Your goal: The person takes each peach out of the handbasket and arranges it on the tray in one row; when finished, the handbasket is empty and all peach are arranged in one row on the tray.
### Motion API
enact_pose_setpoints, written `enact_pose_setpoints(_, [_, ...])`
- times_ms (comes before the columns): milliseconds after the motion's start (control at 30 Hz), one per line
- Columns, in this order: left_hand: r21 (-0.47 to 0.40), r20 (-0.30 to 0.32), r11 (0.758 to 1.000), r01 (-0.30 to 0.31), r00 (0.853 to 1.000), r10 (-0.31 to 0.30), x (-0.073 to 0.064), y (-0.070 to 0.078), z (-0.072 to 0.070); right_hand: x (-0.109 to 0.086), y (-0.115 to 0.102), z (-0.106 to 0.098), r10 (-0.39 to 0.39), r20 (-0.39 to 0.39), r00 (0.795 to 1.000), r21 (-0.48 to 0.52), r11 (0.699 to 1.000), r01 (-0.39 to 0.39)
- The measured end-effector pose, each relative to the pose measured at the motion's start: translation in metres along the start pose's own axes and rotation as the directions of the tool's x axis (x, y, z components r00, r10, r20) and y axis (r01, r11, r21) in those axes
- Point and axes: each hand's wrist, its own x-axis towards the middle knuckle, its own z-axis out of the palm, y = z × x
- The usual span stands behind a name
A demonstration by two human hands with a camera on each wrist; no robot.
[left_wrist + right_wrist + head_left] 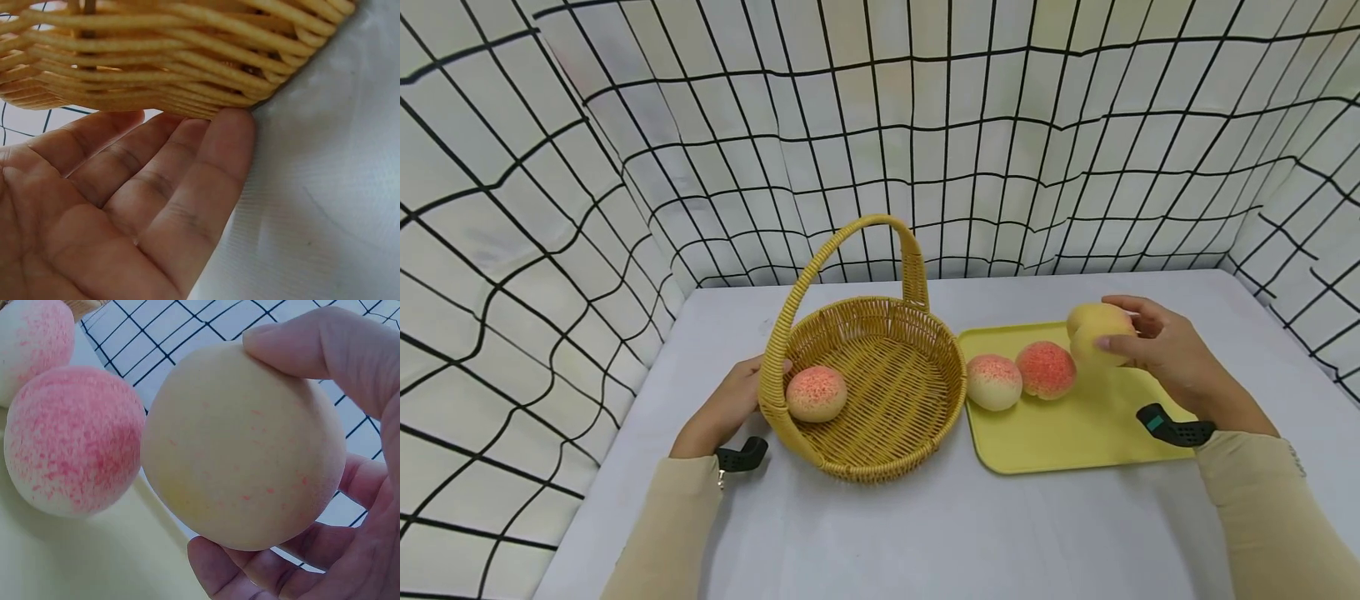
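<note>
The right hand (1176, 354) holds, fingers wide, 1 round yellow peach (1093, 323) above the rectangular yellow tray (1075, 433); the left hand (730, 404) seems to grip the round golden wicker basket (891, 404), probably for steadying it.

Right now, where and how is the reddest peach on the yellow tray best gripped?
Probably around its near and far sides, coming from above: the red peach is round, its top uncovered, while a pale peach sits close on its left and the yellow peach in the right hand crowds its right.

Four peaches (1047, 369), one wicker basket (887, 396), one yellow tray (1060, 442), two hands (1172, 350).
</note>
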Motion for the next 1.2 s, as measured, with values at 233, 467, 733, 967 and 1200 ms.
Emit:
enact_pose_setpoints(233, [-0.002,-0.004,1.000,-0.011,1.000,0.011,0.000,-0.001,0.000,0.001,0.011,-0.004,0.045,0.011,0.999,0.024,0.999,-0.046])
enact_pose_setpoints(467, [-0.012,-0.004,1.000,-0.003,1.000,0.003,0.000,-0.001,0.001,0.003,0.019,-0.003,0.064,0.019,0.998,0.005,0.998,-0.064])
enact_pose_setpoints(733, [-0.009,-0.003,1.000,-0.006,1.000,0.006,-0.001,0.000,0.001,0.004,0.024,0.000,0.101,0.025,0.995,-0.012,0.995,-0.100])
enact_pose_setpoints(967, [-0.008,-0.004,1.000,-0.008,1.000,0.008,-0.001,0.001,0.000,0.006,0.027,0.002,0.101,0.023,0.995,-0.028,0.995,-0.101])
enact_pose_setpoints(1200, [-0.005,-0.009,1.000,-0.011,1.000,0.011,0.000,0.000,0.001,0.007,0.030,0.002,0.105,0.005,0.994,-0.073,0.992,-0.104])
